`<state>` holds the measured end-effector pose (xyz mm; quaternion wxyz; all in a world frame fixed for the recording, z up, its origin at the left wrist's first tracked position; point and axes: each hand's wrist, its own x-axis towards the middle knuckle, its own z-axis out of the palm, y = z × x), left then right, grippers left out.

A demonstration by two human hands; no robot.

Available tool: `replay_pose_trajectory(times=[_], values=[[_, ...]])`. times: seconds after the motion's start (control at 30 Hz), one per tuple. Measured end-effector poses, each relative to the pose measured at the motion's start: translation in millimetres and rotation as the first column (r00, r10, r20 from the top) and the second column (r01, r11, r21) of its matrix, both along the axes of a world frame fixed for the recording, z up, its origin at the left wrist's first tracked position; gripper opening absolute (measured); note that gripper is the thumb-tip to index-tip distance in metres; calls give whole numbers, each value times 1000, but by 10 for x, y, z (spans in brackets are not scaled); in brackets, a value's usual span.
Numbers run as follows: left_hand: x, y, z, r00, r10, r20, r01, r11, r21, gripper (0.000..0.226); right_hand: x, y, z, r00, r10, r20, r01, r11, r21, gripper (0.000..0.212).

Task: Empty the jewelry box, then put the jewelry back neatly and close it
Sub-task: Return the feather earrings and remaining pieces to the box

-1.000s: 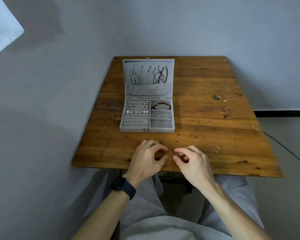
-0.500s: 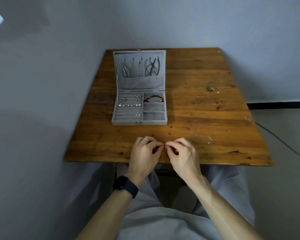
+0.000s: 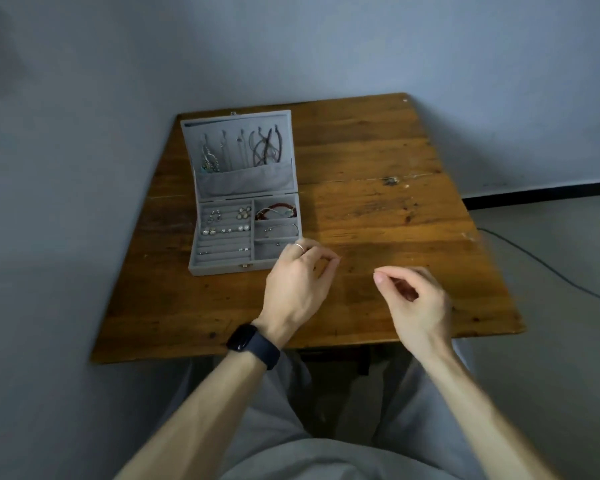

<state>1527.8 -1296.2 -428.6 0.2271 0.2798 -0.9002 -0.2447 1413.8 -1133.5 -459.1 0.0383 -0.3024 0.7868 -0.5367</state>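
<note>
The grey jewelry box (image 3: 222, 268) stands open on the left of the wooden table (image 3: 378, 220), its lid (image 3: 246, 183) upright. Necklaces (image 3: 262, 150) hang in the lid. Earrings (image 3: 226, 230) sit in the left rows and a red bracelet (image 3: 276, 211) lies in the top right compartment. My left hand (image 3: 297, 289) hovers at the box's front right corner with thumb and fingertips pinched together. My right hand (image 3: 413, 299) is a short way to the right, pinching too. Whatever fine piece of jewelry they hold is too thin to make out.
Walls close in the table on the left and behind. A dark cable (image 3: 541, 261) runs over the floor to the right, below a black baseboard (image 3: 541, 195). My lap is under the table's near edge. A dark watch (image 3: 253, 346) is on my left wrist.
My hands, pinched together at the near edge before, have drawn apart and moved forward toward the box. The thin bracelet seen on the table to the right is no longer visible.
</note>
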Motion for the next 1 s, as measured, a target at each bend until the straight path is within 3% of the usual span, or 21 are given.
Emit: replay_pose_trajectory(times=[0.13, 0.27, 0.47, 1.0], values=[[-783, -144, 117, 995, -94, 17, 94, 996, -9, 18, -765, 134, 76, 992, -121, -30, 122, 991, 57, 8], [-1664, -225, 74, 981, -168, 97, 168, 986, 8, 20, -1524, 58, 29, 982, -188, -2, 184, 956, 229, 7], [-2658, -203, -215, 960, -184, 210, 197, 980, -39, 21, -2294, -239, -171, 977, -170, -128, 204, 920, 336, 7], [-2984, -284, -645, 990, -103, 94, 117, 981, -155, 21, -2677, -617, -455, 969, -135, -207, 193, 936, 294, 16]])
